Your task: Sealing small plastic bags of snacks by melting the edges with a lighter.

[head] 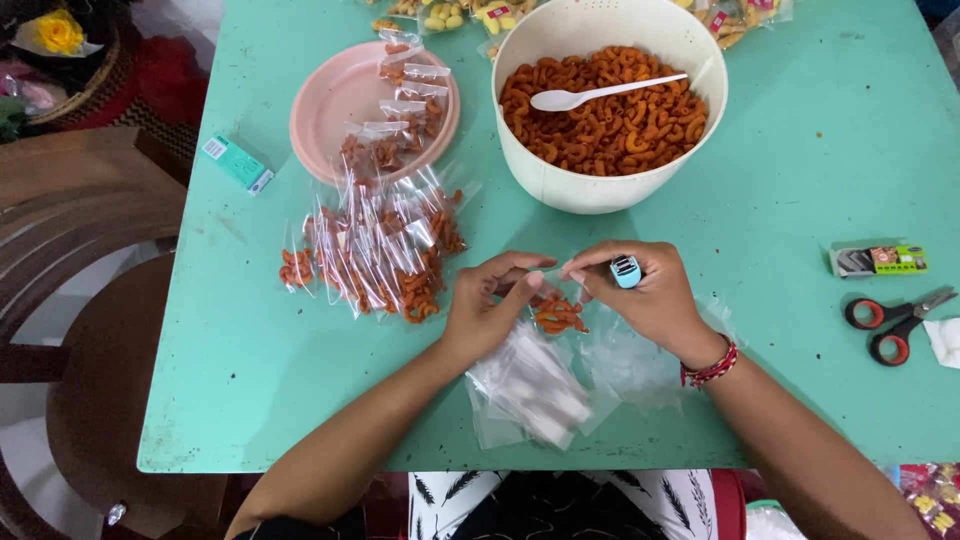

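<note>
My left hand (490, 305) and my right hand (645, 295) meet near the table's front edge, both pinching a small clear bag of orange snack curls (558, 316). In my right hand there is also a light blue lighter (626, 270), held upright between the fingers. A stack of empty clear bags (530, 390) lies just below my hands. A white bowl (560, 190) full of orange curls stands beyond them, with a white plastic spoon (600, 94) lying on the curls. Several filled bags (380, 255) are heaped to the left.
A pink plate (325, 110) at the back left carries more filled bags. A small teal box (238, 163) lies near the left edge. Red-handled scissors (893, 320) and a small green box (880, 261) lie at the right. A wooden chair (70, 230) stands left of the green table (800, 150).
</note>
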